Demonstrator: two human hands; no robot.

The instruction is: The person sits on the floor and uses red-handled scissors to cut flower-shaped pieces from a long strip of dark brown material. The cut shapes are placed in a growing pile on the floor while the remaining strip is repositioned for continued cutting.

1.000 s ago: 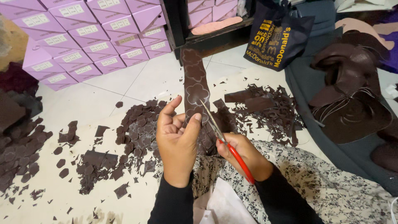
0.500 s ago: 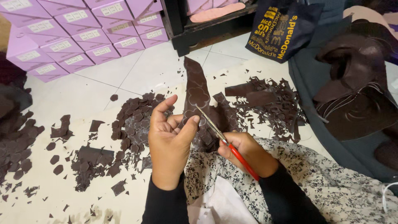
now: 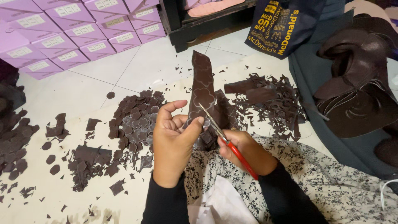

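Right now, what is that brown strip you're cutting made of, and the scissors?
The brown strip looks like thin leather or faux leather: matte, flexible, with flower outlines drawn on it. The scissors seem to have shiny metal blades and glossy red plastic handles.

I see a matt brown leather-like strip (image 3: pixel 202 89), smooth with faint traced outlines. The scissors (image 3: pixel 226 141) have shiny metal blades and glossy red plastic handles. Beneath lies soft printed cloth (image 3: pixel 331 182); the floor tiles (image 3: pixel 153 66) look glossy.
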